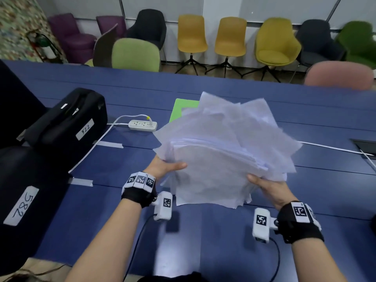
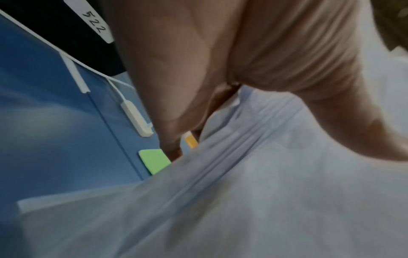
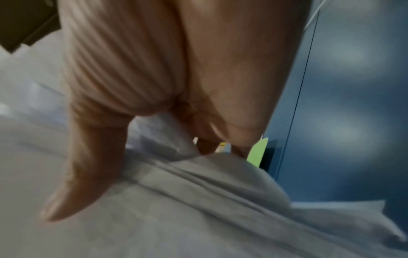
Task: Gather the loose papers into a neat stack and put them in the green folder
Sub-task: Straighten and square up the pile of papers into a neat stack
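Your left hand (image 1: pixel 162 165) and right hand (image 1: pixel 270 190) grip the messy white paper pile (image 1: pixel 223 151), hiding most of the flat green folder (image 1: pixel 183 108) behind it on the blue table (image 1: pixel 203 241).

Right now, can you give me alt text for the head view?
Both hands, left hand and right hand, hold an untidy stack of papers above a blue table; the green folder lies partly hidden behind it.
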Tool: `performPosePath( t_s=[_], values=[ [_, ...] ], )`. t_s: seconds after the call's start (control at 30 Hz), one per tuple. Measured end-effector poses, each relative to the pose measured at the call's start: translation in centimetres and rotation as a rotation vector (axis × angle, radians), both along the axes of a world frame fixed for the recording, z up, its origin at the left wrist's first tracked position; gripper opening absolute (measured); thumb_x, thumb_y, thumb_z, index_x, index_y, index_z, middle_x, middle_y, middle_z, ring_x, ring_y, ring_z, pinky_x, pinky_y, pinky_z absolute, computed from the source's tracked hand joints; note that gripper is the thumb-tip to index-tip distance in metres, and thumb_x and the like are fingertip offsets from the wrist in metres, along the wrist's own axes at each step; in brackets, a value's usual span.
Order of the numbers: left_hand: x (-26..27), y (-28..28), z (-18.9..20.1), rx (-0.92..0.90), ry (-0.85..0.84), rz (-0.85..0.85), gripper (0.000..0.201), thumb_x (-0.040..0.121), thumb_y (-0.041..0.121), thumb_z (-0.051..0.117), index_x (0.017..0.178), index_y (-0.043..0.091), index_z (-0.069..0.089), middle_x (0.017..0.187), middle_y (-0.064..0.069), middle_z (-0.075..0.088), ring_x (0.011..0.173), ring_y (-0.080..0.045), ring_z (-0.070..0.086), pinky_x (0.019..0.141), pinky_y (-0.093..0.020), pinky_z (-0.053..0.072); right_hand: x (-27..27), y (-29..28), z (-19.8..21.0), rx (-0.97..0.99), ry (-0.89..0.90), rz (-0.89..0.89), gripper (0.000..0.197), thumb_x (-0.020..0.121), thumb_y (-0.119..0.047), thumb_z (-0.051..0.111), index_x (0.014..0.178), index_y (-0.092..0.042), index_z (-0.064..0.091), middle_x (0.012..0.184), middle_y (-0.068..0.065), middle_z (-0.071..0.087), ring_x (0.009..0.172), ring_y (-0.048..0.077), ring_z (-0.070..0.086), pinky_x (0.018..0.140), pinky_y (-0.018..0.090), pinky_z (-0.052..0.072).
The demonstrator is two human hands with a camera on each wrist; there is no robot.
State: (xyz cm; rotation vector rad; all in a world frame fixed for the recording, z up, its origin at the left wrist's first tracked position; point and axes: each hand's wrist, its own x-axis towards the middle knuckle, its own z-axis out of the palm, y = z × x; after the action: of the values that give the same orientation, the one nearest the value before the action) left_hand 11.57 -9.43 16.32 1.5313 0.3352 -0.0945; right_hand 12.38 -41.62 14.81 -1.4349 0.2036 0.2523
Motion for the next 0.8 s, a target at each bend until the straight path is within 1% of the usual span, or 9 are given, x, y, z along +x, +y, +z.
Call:
performPosePath(
  t_s=[0.07, 0.13, 0.27, 0.3, 0.4, 0.5, 0.6, 0.67, 0.8],
  values=[
    [-0.6, -0.5, -1.0, -0.004, 0.076, -0.066, 0.104, 0.035, 0.038, 0.095, 0.123, 0.001, 0.055, 0.116, -0.008, 0.068, 0.106, -0.017, 0.066, 0.088, -0.023, 0.054, -0.4, 0.3, -0.4, 0.009, -0.026, 0.036, 0.097, 0.026, -0.044, 0.094, 0.111, -0.007, 0.068, 0.101, 0.003, 0.075, 0.094, 0.013, 0.071, 0.085, 0.024, 0.055],
    [-0.7, -1.9, -1.4, -0.022, 0.128, -0.016, 0.075, 0.052, 0.024, 0.092, 0.115, 0.0, 0.057, 0.11, -0.01, 0.069, 0.092, -0.016, 0.068, 0.073, -0.016, 0.056, -0.3, 1.4, -1.1, 0.019, -0.071, -0.004, 0.094, 0.029, -0.044, 0.094, 0.114, -0.014, 0.065, 0.103, 0.0, 0.075, 0.092, 0.011, 0.071, 0.079, 0.025, 0.058],
    [-0.2, -3.9, 0.0, -0.075, 0.074, 0.121, 0.064, 0.064, 0.025, 0.085, 0.116, 0.0, 0.058, 0.109, -0.006, 0.067, 0.097, -0.02, 0.066, 0.083, -0.025, 0.054, 0.5, 3.5, 0.8, 0.028, -0.141, -0.128, 0.033, 0.07, -0.014, 0.08, 0.099, -0.021, 0.064, 0.102, 0.001, 0.07, 0.073, -0.001, 0.069, 0.066, 0.017, 0.056],
    [-0.2, -4.1, 1.1, -0.094, 0.045, 0.121, 0.052, 0.072, 0.017, 0.081, 0.117, 0.003, 0.059, 0.103, -0.003, 0.067, 0.091, -0.015, 0.066, 0.076, -0.018, 0.054, 0.8, 3.7, 1.7, 0.021, -0.174, -0.128, 0.028, 0.071, -0.011, 0.078, 0.094, -0.022, 0.065, 0.097, -0.003, 0.071, 0.074, 0.0, 0.069, 0.067, 0.017, 0.055],
    [-0.5, -3.8, 2.7, -0.162, -0.038, 0.081, 0.038, 0.077, 0.007, 0.075, 0.112, 0.011, 0.061, 0.091, 0.01, 0.066, 0.069, 0.01, 0.066, 0.056, 0.0, 0.048, 1.1, 3.8, 3.5, 0.053, -0.254, -0.106, 0.038, 0.053, -0.033, 0.082, 0.088, -0.028, 0.068, 0.088, -0.012, 0.074, 0.084, 0.004, 0.068, 0.074, 0.019, 0.056],
    [-1.2, -2.5, 1.6, -0.146, -0.069, 0.048, 0.049, 0.074, 0.0, 0.076, 0.12, 0.006, 0.06, 0.099, 0.006, 0.072, 0.081, 0.008, 0.069, 0.062, -0.005, 0.051, 0.5, 3.4, 2.0, 0.029, -0.197, -0.112, 0.068, 0.038, -0.047, 0.089, 0.098, -0.022, 0.069, 0.087, -0.01, 0.075, 0.086, 0.011, 0.068, 0.071, 0.02, 0.054],
    [-1.7, -1.2, -0.2, -0.084, -0.05, 0.042, 0.048, 0.068, -0.005, 0.078, 0.112, 0.008, 0.063, 0.086, 0.011, 0.076, 0.08, 0.001, 0.071, 0.074, -0.02, 0.059, -0.7, 3.2, 0.4, 0.091, -0.162, -0.085, 0.069, 0.036, -0.039, 0.092, 0.097, -0.018, 0.069, 0.086, -0.008, 0.076, 0.085, 0.011, 0.07, 0.066, 0.016, 0.055],
    [-1.7, -0.7, -1.2, -0.069, -0.031, 0.021, 0.055, 0.062, 0.001, 0.085, 0.11, 0.015, 0.063, 0.096, 0.005, 0.076, 0.092, -0.005, 0.071, 0.087, -0.031, 0.056, -0.9, 3.0, 0.0, 0.101, -0.143, -0.096, 0.078, 0.03, -0.042, 0.093, 0.1, -0.018, 0.069, 0.093, -0.006, 0.076, 0.086, 0.007, 0.071, 0.067, 0.016, 0.055],
    [-1.3, -0.3, -2.1, -0.087, -0.037, -0.019, 0.053, 0.063, -0.007, 0.08, 0.107, 0.018, 0.064, 0.102, 0.0, 0.075, 0.1, -0.017, 0.069, 0.093, -0.036, 0.054, -0.6, 2.0, -0.2, 0.188, -0.128, -0.104, 0.077, 0.045, -0.043, 0.091, 0.112, -0.013, 0.066, 0.106, 0.0, 0.073, 0.095, 0.012, 0.07, 0.077, 0.025, 0.057]
  ],
)
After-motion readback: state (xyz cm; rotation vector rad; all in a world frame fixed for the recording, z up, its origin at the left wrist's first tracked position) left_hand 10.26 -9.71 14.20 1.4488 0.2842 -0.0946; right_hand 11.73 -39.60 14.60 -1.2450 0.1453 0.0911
